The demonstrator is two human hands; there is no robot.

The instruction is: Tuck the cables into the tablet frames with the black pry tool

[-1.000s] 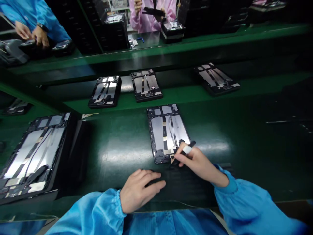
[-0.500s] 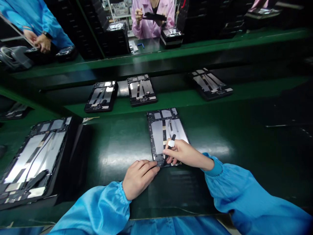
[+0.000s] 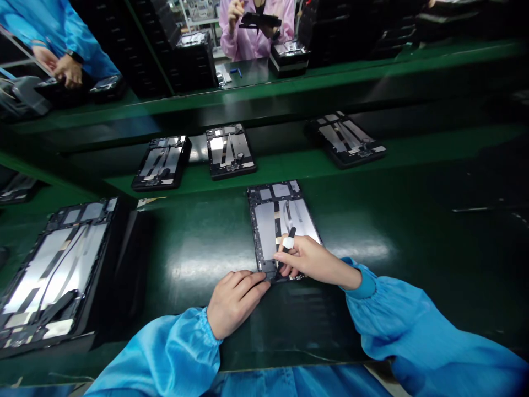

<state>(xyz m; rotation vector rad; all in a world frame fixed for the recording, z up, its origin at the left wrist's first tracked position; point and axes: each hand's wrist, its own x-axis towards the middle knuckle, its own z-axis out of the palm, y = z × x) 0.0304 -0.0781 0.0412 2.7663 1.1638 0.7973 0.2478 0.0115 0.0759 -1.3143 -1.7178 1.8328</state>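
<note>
An opened tablet (image 3: 264,220) lies on the green bench in front of me, its inside up, showing silver plates and dark ribbon cables. My left hand (image 3: 237,300) rests at its near left corner, fingers stretched out and fingertips touching the edge; the thumb is hidden. In my right hand (image 3: 303,256) is a slim black tool (image 3: 292,232), gripped like a pen over the tablet's near end. Something white (image 3: 288,242) sits by the index finger, around the tool or finger; I cannot tell which. The tool's tip is mostly hidden by my fingers.
To the left stands a stack of opened tablets (image 3: 61,264). Behind, on a green strip, lie three more tablet units (image 3: 161,160), (image 3: 230,150), (image 3: 347,138). Across a raised green ledge (image 3: 256,91), a person in pink (image 3: 256,33) and another in blue (image 3: 66,60) handle dark devices.
The three tablet units on the strip behind have shifted left. Both my hands and the tablet in front have stayed nearly still, and the view has turned very slightly.
</note>
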